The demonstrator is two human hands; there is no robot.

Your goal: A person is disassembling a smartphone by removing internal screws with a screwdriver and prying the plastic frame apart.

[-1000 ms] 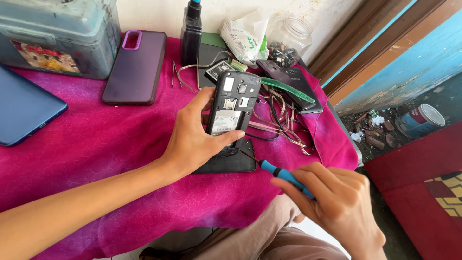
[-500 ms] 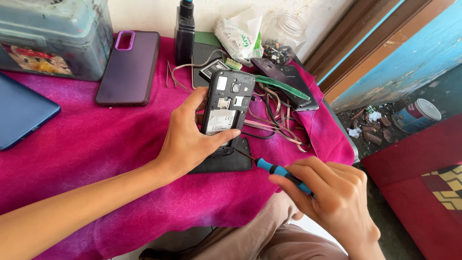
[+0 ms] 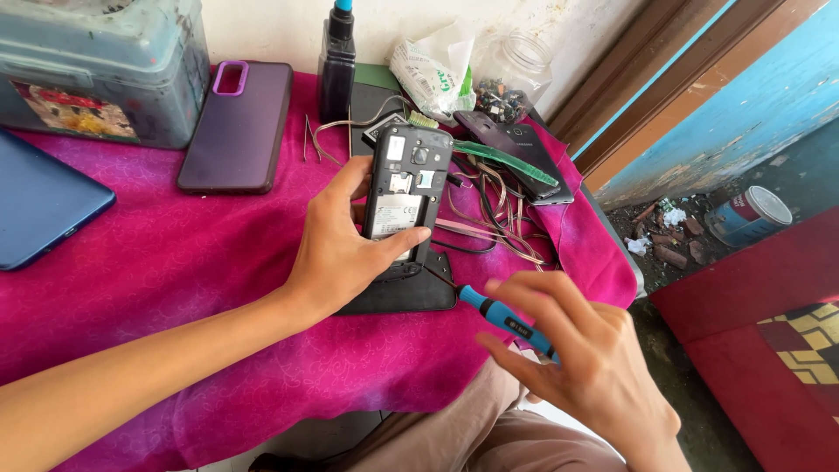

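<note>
My left hand [image 3: 336,249] grips an opened black phone [image 3: 406,188] with its back cover off, the inner parts facing up, tilted above a black cover piece [image 3: 402,293] on the pink cloth. My right hand [image 3: 585,363] holds a blue-handled screwdriver [image 3: 502,316] whose thin tip points at the phone's lower right edge, close to the cover piece.
A purple phone case [image 3: 238,125], a blue tablet [image 3: 39,201], a grey-green plastic box [image 3: 96,65], a dark bottle [image 3: 336,65], another dark phone [image 3: 516,144], loose flat cables [image 3: 494,210], a plastic bag and a jar lie on the pink tablecloth [image 3: 175,288]. A tin can [image 3: 747,214] sits on the ground at right.
My right hand has brought the screwdriver up and left, nearer the phone's lower edge. The left hand keeps holding the phone, which sits slightly lower in view.
</note>
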